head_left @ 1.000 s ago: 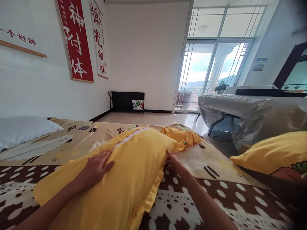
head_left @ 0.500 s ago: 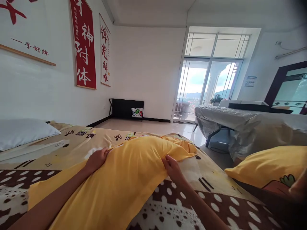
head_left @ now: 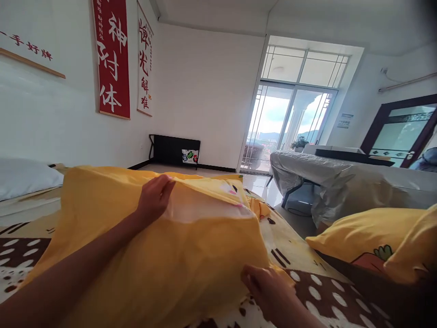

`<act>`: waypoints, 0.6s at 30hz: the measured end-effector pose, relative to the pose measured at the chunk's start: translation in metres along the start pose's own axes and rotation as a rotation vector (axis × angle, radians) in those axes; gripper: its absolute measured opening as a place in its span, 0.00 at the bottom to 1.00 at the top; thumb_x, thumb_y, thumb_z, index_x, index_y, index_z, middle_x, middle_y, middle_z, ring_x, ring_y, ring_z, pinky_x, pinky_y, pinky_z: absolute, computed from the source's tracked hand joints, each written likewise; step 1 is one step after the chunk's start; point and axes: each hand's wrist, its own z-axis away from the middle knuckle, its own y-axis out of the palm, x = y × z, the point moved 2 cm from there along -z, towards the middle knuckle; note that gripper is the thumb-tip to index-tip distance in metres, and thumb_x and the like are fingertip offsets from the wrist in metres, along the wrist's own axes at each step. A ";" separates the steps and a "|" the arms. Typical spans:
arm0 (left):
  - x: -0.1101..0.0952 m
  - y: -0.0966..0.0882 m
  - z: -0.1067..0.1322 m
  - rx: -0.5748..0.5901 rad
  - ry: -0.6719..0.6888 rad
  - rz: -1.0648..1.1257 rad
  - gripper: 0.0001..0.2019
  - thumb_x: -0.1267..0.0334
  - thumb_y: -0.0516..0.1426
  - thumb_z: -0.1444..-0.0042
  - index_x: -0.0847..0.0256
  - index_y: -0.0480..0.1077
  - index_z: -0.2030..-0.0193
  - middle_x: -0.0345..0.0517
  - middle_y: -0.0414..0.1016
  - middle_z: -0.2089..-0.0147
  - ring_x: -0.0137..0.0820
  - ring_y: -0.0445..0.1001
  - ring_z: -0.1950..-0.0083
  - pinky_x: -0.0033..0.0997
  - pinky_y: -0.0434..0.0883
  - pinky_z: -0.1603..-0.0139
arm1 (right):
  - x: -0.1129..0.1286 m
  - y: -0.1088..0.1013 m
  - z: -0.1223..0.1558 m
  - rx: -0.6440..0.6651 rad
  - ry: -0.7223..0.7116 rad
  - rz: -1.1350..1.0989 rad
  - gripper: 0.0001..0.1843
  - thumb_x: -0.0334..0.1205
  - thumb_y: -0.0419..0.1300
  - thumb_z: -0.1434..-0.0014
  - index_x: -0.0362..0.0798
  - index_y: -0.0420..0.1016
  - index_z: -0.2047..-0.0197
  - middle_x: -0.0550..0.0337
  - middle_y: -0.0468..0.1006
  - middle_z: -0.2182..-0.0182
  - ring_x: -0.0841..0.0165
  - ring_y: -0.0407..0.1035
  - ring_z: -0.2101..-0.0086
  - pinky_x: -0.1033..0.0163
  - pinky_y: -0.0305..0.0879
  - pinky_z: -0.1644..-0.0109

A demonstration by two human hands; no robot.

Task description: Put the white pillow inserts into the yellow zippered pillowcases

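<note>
A yellow pillowcase (head_left: 191, 259) lies at 6 o'clock on a polka-dot blanket (head_left: 314, 293), its opening parted to show a white insert (head_left: 205, 207) inside. The left hand (head_left: 155, 198), at 8 o'clock at the end of an outstretched forearm, pinches the opening's far edge. The right hand (head_left: 268, 289), at 5 o'clock, curls tightly on the case's side. A carrot-print pillow (head_left: 362, 232) lies at 4 o'clock.

Bright glass doors (head_left: 288, 125) adjoin a white wall (head_left: 205, 95).
</note>
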 end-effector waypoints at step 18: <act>-0.074 -0.074 0.067 0.310 0.749 -0.266 0.14 0.75 0.44 0.41 0.63 0.69 0.69 0.45 0.67 0.75 0.32 0.64 0.72 0.38 0.60 0.66 | -0.020 -0.053 -0.081 -0.794 -0.286 0.559 0.13 0.36 0.50 0.39 0.44 0.71 0.54 0.50 0.76 0.62 0.60 0.67 0.61 0.57 0.59 0.57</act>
